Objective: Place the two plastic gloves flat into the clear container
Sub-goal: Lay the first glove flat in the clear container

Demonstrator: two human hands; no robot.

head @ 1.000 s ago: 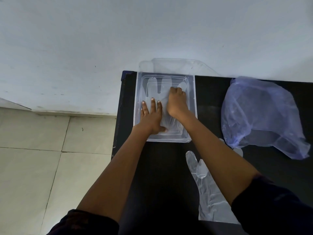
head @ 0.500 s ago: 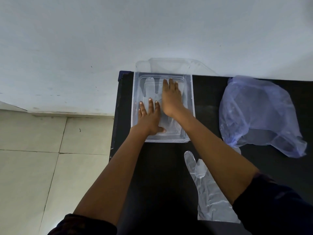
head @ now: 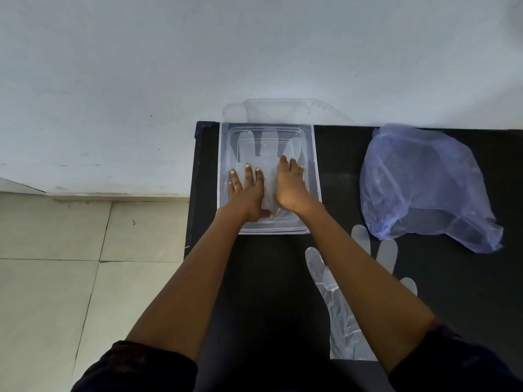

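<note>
While one glove [head: 264, 149] already lies inside the clear container [head: 316, 176], its fingers fanned toward twelve o'clock, the task looks about half done. Both palms press down on that glove: the left hand [head: 245, 193] rests flat at the container's seven o'clock, fingers spread and extended, gripping nothing, and the right hand [head: 290, 185] lies just beside it at five o'clock, fingers loosely together on the film, likewise not pinching. The job in hand seems to be smoothing this first glove against the floor of the container. The second glove [head: 345, 321] lies flat on the black table [head: 467, 292] at five o'clock from the container, partly hidden under the right forearm and untouched. A crumpled blue plastic bag [head: 421, 182] sits at three o'clock. Left to do, I judge: lifting that second glove and laying it flat over the first.
</note>
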